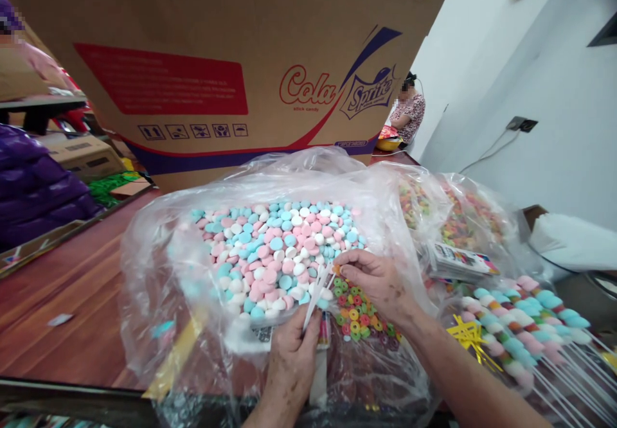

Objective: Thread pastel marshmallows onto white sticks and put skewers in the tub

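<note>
My left hand [295, 349] is closed around a few white plastic sticks [315, 293], which point up and to the right. At their upper ends, my right hand [375, 281] pinches a small orange ring candy [336, 269]. Whether the ring is on a stick tip, I cannot tell. Behind the hands, a clear plastic bag [159, 248] lies open with a heap of pink, blue and white button-shaped candies [277, 243]. Below my right hand, loose colourful ring candies [359, 315] are spread on the plastic.
A large cardboard carton [193, 36] stands at the back. On the right are finished-looking candy skewers [530, 319], yellow twist ties [470, 338], a stack of printed cards [457, 259] and bagged ring candies [453, 209]. Another person [409, 112] is in the background.
</note>
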Motion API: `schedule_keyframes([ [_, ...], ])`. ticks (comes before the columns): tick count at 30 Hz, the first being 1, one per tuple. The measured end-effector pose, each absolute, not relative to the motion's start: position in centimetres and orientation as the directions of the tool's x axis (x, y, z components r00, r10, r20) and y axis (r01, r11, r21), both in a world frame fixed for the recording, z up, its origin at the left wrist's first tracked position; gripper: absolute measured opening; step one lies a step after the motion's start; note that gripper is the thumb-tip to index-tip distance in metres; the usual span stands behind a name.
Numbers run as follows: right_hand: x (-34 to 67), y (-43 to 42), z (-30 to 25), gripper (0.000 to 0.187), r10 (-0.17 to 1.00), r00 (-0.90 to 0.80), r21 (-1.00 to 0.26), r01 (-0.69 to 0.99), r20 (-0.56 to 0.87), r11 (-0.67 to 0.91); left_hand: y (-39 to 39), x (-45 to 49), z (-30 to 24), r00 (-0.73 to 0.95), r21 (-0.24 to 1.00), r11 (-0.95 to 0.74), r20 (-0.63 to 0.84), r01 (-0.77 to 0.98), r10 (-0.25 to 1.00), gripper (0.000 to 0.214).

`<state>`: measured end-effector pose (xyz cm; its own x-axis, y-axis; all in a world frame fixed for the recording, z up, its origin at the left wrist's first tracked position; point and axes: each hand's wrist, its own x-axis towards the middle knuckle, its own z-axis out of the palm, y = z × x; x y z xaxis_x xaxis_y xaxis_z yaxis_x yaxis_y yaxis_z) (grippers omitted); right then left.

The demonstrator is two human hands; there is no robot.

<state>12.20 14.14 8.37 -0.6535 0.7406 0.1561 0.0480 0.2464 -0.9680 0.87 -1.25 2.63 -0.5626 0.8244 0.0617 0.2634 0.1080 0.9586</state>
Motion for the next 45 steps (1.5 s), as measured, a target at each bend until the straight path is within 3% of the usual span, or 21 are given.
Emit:
schedule_keyframes([
  [8,11.7,11.4,7.6,0.019,0.578,-0.759,-0.871,0.030,0.299,0.490,-1.4,0.9,2.2,-0.630,0.975,0.037,0.113,0.221,0.768,0.029],
  [11,11.7,11.0,7.8,0.020,0.563,-0.774,-0.885,0.006,0.291,0.466,-1.5,1.0,1.9,-0.648,0.972,-0.003,0.161,0.237,0.745,0.030],
  [14,12.1,12.4,8.8,0.020,0.643,-0.733,-0.929,0.041,0.223,0.369,-1.5,1.1,1.7,-0.670,0.967,-0.028,0.196,0.253,0.716,0.030],
  [17,12.4,15.2,10.0,0.024,0.806,-0.552,-0.898,0.212,0.216,0.387,-1.6,1.2,1.6,-0.699,0.969,-0.053,0.210,0.241,0.683,0.033],
  [19,12.1,17.1,10.3,0.024,0.817,-0.526,-0.740,0.448,0.235,0.502,-1.6,1.4,1.7,-0.709,0.971,-0.061,0.212,0.233,0.672,0.036],
  [21,11.4,18.6,10.2,0.024,0.788,-0.576,-0.467,0.648,0.217,0.602,-1.6,1.6,1.7,-0.725,0.973,-0.054,0.202,0.223,0.658,0.036],
  [22,11.0,19.1,10.0,0.024,0.779,-0.596,-0.353,0.698,0.194,0.623,-1.6,1.7,1.7,-0.737,0.976,-0.048,0.192,0.212,0.648,0.035],
  [24,10.3,19.7,9.5,0.025,0.777,-0.610,-0.240,0.740,0.156,0.629,-1.6,1.7,1.7,-0.760,0.983,-0.041,0.167,0.182,0.628,0.033],
  [29,10.3,19.9,9.4,0.021,0.764,-0.626,-0.247,0.725,0.153,0.643,-1.8,1.0,1.7,-0.783,0.998,-0.041,0.055,0.038,0.619,0.032],
  [33,11.0,19.4,9.7,0.020,0.681,-0.704,-0.454,0.550,0.199,0.701,-1.7,0.9,2.1,-0.835,0.993,-0.098,-0.004,-0.070,0.550,0.037],
  [37,10.3,18.3,8.4,0.025,0.511,-0.849,-0.633,0.323,0.136,0.704,-1.3,1.0,2.4,-0.832,0.979,-0.146,-0.039,-0.143,0.553,0.035],
  [41,9.5,17.0,7.0,0.034,0.410,-0.907,-0.547,0.295,0.099,0.784,-1.2,1.1,2.6,-0.838,0.983,-0.131,-0.037,-0.129,0.544,0.035],
  [45,10.4,16.7,7.2,0.024,0.419,-0.907,-0.428,0.389,-0.026,0.816,-1.5,1.2,3.0,-0.827,0.992,-0.077,-0.043,-0.104,0.561,0.035],
])
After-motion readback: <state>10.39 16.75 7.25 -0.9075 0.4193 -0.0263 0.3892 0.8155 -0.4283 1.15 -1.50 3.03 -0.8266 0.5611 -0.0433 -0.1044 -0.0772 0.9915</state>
